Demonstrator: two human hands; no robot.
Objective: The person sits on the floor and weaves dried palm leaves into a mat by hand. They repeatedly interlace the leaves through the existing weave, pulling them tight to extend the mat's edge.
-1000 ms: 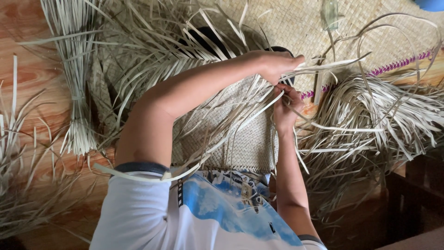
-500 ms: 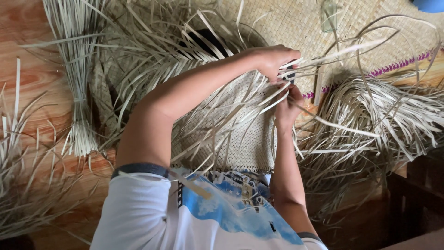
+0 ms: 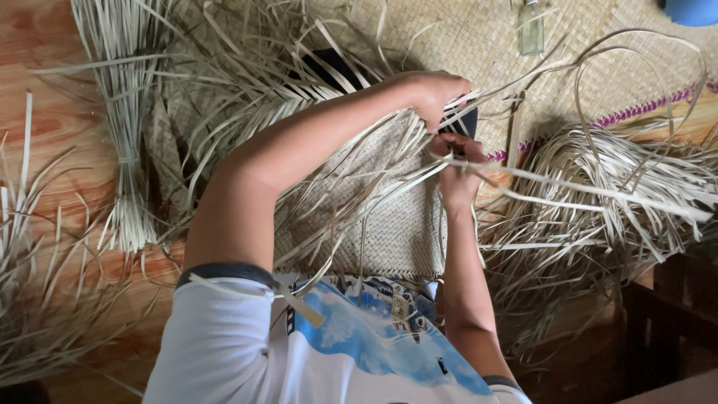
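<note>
My left hand (image 3: 432, 93) reaches across a half-woven panel of pale dry leaf strips (image 3: 389, 224) and is closed over a few loose strips at the panel's far right edge. Just below it, my right hand (image 3: 456, 173) pinches one long strip (image 3: 598, 191) that runs off to the right. The two hands almost touch. Loose strip ends fan out from the panel on all sides. A dark object under my left hand is mostly hidden.
A large woven mat (image 3: 449, 37) with a purple edge covers the wooden floor beyond. A tied bundle of strips (image 3: 127, 150) lies left, a curled heap of strips (image 3: 598, 157) right. A small glass bottle (image 3: 532, 26) stands up top; dark wooden furniture (image 3: 673, 322) sits lower right.
The long strips that pointed up and right now lie lower, stretching right across the curled heap. Both hands stay at the panel's edge, shifted only slightly.
</note>
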